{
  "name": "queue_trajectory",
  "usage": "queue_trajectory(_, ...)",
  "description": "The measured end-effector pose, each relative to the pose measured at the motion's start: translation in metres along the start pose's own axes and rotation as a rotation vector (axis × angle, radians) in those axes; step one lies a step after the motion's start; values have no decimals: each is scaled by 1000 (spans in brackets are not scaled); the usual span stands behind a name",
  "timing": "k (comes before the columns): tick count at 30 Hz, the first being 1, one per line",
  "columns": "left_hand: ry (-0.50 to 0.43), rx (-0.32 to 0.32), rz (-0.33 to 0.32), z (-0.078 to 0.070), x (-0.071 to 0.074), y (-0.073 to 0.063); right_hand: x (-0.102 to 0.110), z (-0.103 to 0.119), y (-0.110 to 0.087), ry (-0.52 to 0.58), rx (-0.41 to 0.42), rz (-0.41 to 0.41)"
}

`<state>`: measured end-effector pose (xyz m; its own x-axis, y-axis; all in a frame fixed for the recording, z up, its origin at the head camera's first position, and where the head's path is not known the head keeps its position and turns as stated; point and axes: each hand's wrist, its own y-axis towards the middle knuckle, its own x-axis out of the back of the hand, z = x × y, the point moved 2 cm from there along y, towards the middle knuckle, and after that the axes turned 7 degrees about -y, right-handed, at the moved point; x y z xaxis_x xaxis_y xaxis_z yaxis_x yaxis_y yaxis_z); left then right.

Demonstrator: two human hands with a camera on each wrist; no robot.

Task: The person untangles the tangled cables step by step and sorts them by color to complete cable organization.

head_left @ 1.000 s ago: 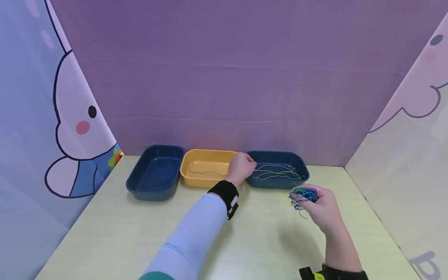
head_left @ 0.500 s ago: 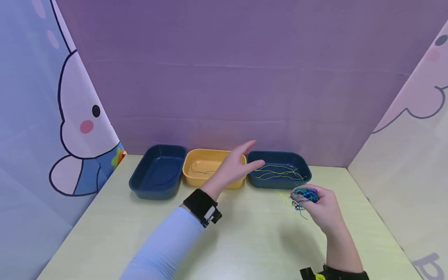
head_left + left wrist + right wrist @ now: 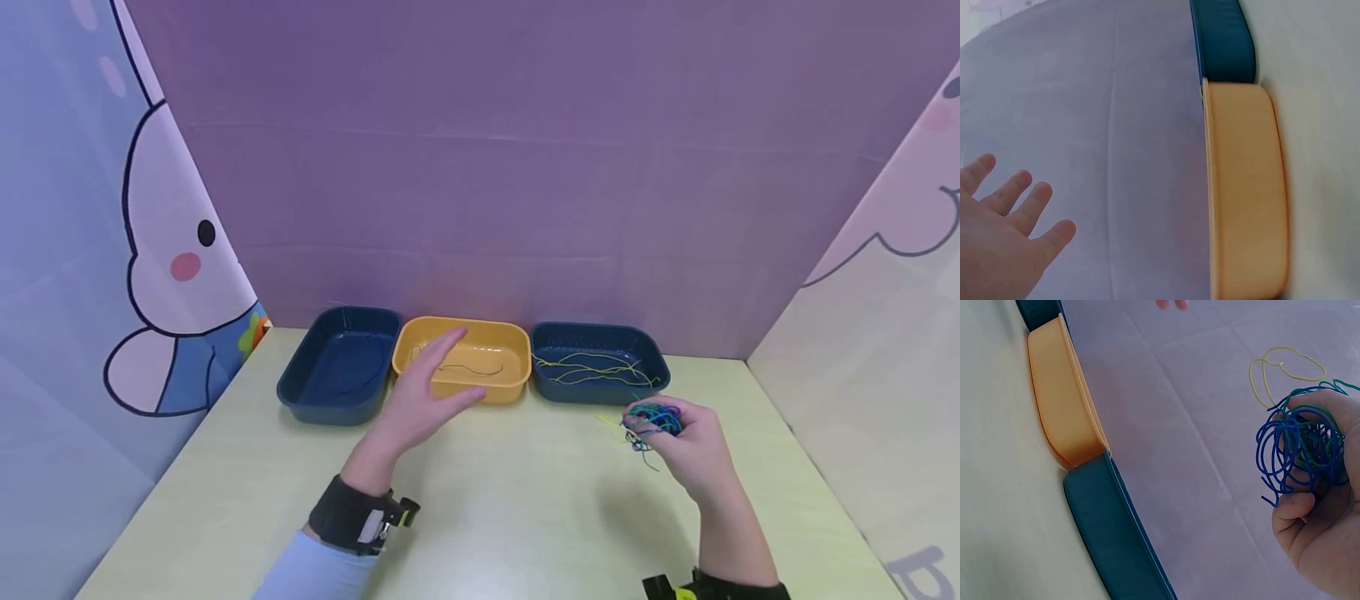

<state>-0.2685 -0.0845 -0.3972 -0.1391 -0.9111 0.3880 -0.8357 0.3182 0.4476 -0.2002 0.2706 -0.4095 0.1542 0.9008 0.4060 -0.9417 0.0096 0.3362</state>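
In the right grip (image 3: 692,450), raised above the right side of the table (image 3: 517,500): a loose, rounded tangle of string (image 3: 654,418), held between thumb and curled fingers. Thin, smooth and round in strand, mostly blue and green with some purple, coiled over and over; trailing short ends below and sending out a slack yellow loop (image 3: 1264,361) toward the left. Spread wide, thumb and fingers well apart: the left grip (image 3: 416,408), raised on the near side of the yellow tub (image 3: 465,392) and partly hiding its left end. Round both wrists, black straps (image 3: 348,515); below the left one, a smooth pale blue sleeve (image 3: 315,573).

Along the far edge of the pale, faintly grained table, in a row with the yellow tub in the middle: a left blue tub (image 3: 330,413) and a right blue tub (image 3: 600,394). All oblong, round-cornered, thin-lipped, apparently of glossy plastic; the left one set lengthwise from near to far, the others crosswise. Lying in the yellow tub, a thin, wavy dark string (image 3: 471,370); in the right blue tub, long yellow strings (image 3: 592,367), slack and gently curved from left to right.

At the far side, upright purple cloth (image 3: 450,192), matt and lightly creased; at left, a blue sheet (image 3: 60,250) printed with a rounded, black-outlined cartoon.
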Motion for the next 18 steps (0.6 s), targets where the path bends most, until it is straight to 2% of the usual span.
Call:
queue_trajectory(3,0,-15,-64,8,14,-10,-1,-1,1,-6,0,5)
queue_trajectory(6,-4,-21,-84,14,21,-12,-3,-1,1,-9,1,7)
queue_trajectory(13,-24,1,-53,13,15,-14,-8,0,-1,38,26,8)
queue_trajectory(18,-24,-15,-41,9,10,-15,-12,1,-1,41,37,13)
